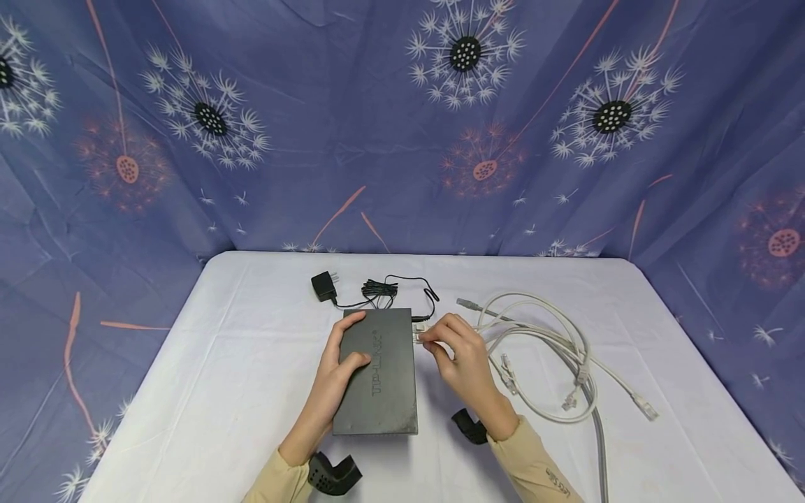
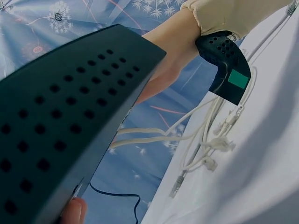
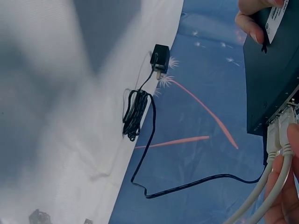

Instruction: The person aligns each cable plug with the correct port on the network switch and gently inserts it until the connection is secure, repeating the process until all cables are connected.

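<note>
A dark TP-LINK network switch [image 1: 380, 377] is in my left hand [image 1: 328, 381], thumb on its top face and fingers around its left side. The vented side of the switch [image 2: 70, 100] fills much of the left wrist view. At its right side, my right hand [image 1: 463, 355] pinches the plug of a white network cable [image 3: 286, 127] at a port. Beside it, another white cable's plug [image 3: 273, 137] sits in the row of ports. A thin black power cord [image 3: 201, 182] runs to the switch near these plugs.
The black power adapter [image 1: 324, 286] and its bundled cord [image 1: 379, 288] lie behind the switch on the white table [image 1: 251, 377]. To the right are coiled white network cables [image 1: 585, 342] with several loose plugs and a grey cable [image 1: 600, 447]. A patterned blue cloth [image 1: 352, 140] hangs behind.
</note>
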`<state>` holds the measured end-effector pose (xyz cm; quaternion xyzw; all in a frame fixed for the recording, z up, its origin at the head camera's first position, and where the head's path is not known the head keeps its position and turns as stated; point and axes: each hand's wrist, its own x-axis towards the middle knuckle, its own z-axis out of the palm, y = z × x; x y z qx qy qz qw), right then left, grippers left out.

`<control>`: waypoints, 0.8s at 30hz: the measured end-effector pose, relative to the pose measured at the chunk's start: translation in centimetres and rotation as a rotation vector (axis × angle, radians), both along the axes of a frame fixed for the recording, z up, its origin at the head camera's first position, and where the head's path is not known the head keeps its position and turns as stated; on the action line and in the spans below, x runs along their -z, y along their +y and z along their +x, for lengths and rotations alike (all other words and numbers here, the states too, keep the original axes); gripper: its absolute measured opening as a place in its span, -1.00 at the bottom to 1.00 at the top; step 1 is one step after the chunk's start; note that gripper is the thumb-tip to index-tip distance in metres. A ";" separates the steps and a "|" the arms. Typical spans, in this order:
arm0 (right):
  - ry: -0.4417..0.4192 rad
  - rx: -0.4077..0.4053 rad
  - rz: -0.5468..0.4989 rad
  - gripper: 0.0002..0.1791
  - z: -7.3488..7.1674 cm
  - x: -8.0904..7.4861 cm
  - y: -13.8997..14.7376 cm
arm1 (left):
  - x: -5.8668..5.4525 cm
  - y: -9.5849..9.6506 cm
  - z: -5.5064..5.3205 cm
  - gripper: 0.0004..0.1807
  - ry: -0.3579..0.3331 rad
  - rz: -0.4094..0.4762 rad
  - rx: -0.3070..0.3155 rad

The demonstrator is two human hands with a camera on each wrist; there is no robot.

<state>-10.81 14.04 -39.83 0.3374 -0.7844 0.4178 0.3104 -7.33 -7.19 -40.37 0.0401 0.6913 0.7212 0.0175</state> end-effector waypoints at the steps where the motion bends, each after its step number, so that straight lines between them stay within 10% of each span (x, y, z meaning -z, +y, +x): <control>1: -0.005 -0.001 0.001 -0.73 0.0 0.1 0.1 | 0.0 0.0 0.0 -0.33 0.000 -0.001 -0.004; 24: -0.110 0.021 -0.024 -0.71 0.5 0.6 0.9 | 0.4 -0.1 -0.4 -0.33 -0.012 0.034 -0.026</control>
